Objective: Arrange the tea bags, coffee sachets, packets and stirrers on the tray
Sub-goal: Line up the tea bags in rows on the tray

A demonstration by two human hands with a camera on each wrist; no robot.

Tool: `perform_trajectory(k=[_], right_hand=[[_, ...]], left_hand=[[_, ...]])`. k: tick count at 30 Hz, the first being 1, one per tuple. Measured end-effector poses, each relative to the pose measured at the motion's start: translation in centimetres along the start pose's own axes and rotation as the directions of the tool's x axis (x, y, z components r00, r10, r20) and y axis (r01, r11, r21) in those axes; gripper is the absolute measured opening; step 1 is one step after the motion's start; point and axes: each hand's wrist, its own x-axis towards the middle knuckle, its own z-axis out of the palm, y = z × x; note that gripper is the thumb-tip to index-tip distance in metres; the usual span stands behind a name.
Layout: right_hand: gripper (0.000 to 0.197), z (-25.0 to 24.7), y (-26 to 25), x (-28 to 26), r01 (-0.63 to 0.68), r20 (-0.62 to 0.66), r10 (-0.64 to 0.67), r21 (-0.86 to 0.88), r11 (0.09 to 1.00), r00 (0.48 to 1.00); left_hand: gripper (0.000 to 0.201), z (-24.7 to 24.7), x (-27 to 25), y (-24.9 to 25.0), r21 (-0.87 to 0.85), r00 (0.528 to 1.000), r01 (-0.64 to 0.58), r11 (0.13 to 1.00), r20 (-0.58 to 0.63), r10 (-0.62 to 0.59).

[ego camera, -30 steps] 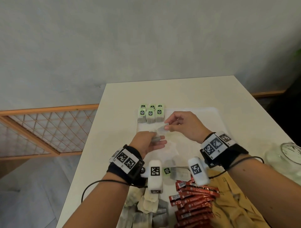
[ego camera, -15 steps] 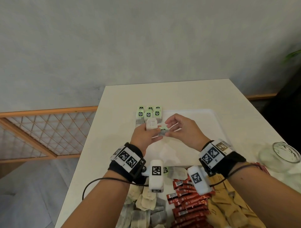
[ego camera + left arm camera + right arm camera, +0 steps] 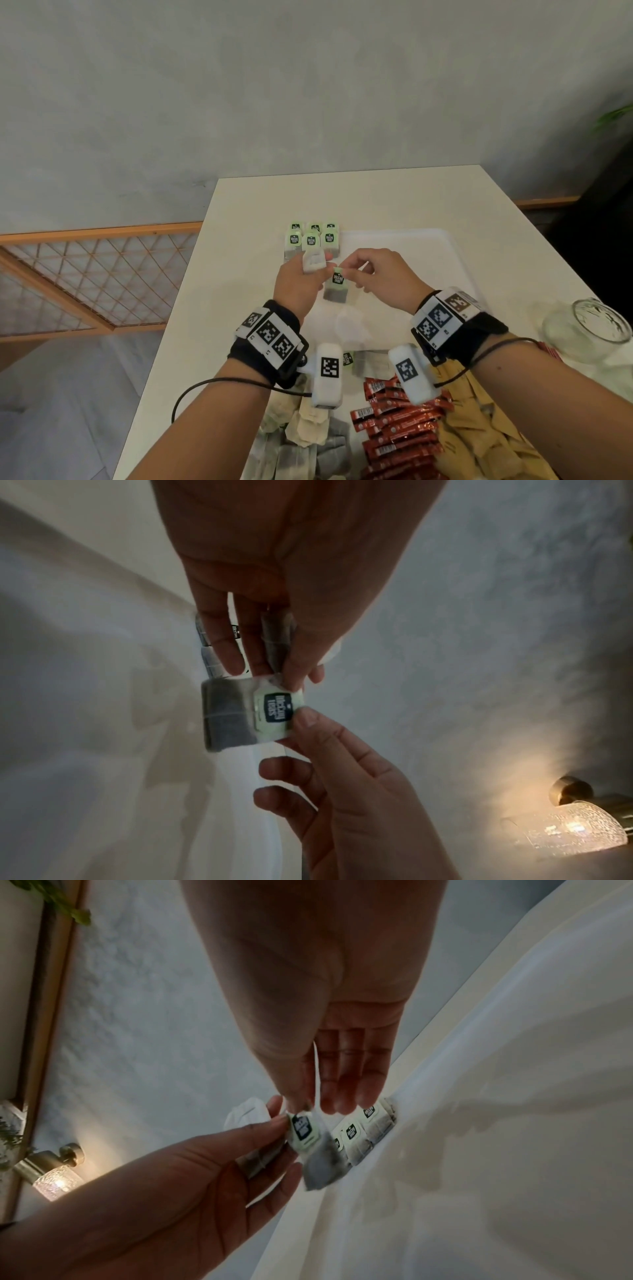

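My right hand (image 3: 356, 274) pinches the green tag of a grey tea bag (image 3: 336, 287), which hangs just above the white tray (image 3: 428, 246). In the left wrist view that tea bag (image 3: 236, 718) is held at the tag by thumb and forefinger. My left hand (image 3: 308, 277) grips a pale tea bag (image 3: 313, 262) and, in the right wrist view, a second grey bag (image 3: 260, 1158) between its fingers. Its thumb touches the hanging bag's corner. Two rows of green-tagged tea bags (image 3: 312, 238) lie at the tray's far left corner.
Near me lie a heap of loose tea bags (image 3: 308, 435), red coffee sachets (image 3: 400, 425) and brown packets (image 3: 479, 442). A glass jar (image 3: 585, 329) stands on the table at the right. A wooden lattice rail (image 3: 85, 274) runs past the table's left edge.
Both hands have moved forward toward the rows of tea bags. The green-tagged bag now hangs from my right fingers, and my left hand has lifted the pale bag.
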Motion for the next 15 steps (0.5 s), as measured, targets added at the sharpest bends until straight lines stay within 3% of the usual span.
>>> perform_trajectory(k=[3,7,10,15], right_hand=[[0.005,0.4,0.2,0.9,0.001,0.029,0.001,-0.060,0.998,1.000],[0.005,1.2,0.9,2.3,-0.017,0.053,0.021,-0.068,0.998,0.998],[0.007,2.0,1.4,3.8,-0.036,0.094,0.045,-0.092,0.995,0.995],[0.006,3.6,1.7,7.2,-0.066,0.084,0.080,-0.148,0.987,0.993]], left_hand=[[0.021,-0.3,0.3,-0.2,-0.060,0.999,0.039,0.997,0.022,-0.038],[0.019,-1.5,1.4,-0.9,-0.160,0.982,0.186,0.970,0.000,-0.188],[0.007,-2.8,2.4,-1.5,-0.262,0.962,0.262,0.929,-0.007,-0.273],[0.026,-5.3,3.9,-2.7,-0.287,0.944,0.281,0.916,-0.087,-0.317]])
